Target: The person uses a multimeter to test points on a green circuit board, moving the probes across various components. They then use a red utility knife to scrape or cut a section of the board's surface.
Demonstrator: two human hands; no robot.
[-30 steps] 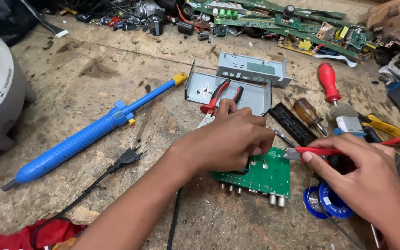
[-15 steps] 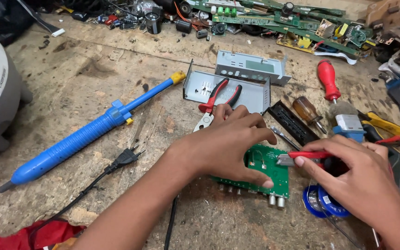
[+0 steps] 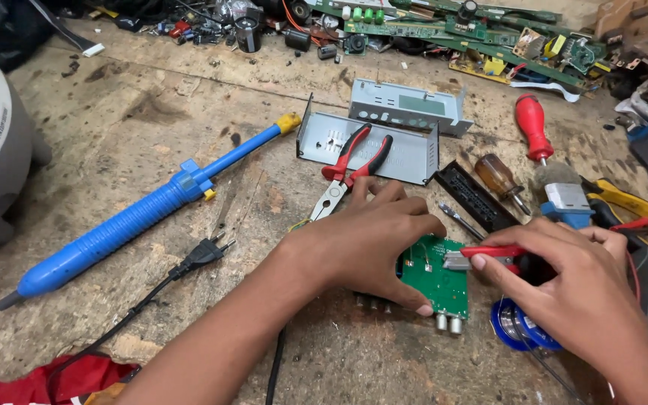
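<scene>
A small green circuit board (image 3: 438,281) is pinned flat to the surface (image 3: 151,142) by the left hand (image 3: 369,244), whose grip is spread over the board's left part, seemingly to keep it from sliding. A red-handled tool (image 3: 489,253) is pinched in the narrow grip of the right hand (image 3: 571,289), its metal tip laid on the board's upper right edge. A blue solder spool (image 3: 519,330) is partly covered by that hand. Red-handled pliers (image 3: 350,169) are left just beyond the left hand, before a grey metal casing (image 3: 406,146). A blue desoldering pump (image 3: 151,206) is laid well apart to the left.
</scene>
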